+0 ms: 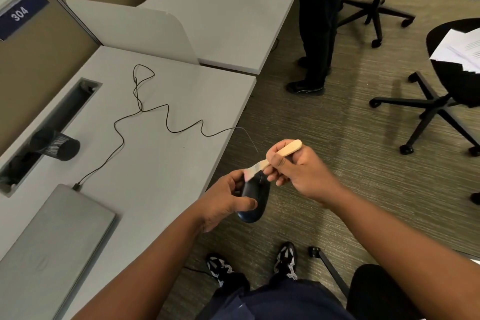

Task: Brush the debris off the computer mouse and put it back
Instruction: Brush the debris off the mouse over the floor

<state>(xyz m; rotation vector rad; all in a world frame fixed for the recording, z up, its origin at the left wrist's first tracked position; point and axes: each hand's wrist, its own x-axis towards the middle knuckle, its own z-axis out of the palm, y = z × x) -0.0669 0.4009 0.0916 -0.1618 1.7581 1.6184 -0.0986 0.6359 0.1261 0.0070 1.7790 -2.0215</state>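
My left hand [223,202] wraps the black mouse [253,200], holding it out past the desk [155,163] edge so debris drops to the floor — my right hand [293,166] pinches the wooden brush [275,154], bristles on its front. Beyond, its cable [166,117] trails across the desk.

Even overhead light leaves soft shadows under my arms. My brush [262,165] tip blurs, and the wide lens bends the edges.

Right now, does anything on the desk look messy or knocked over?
Yes. The black mesh pen cup lies on its side beside the desk's cable slot, and the thin black cable wanders in loose loops across the desk.
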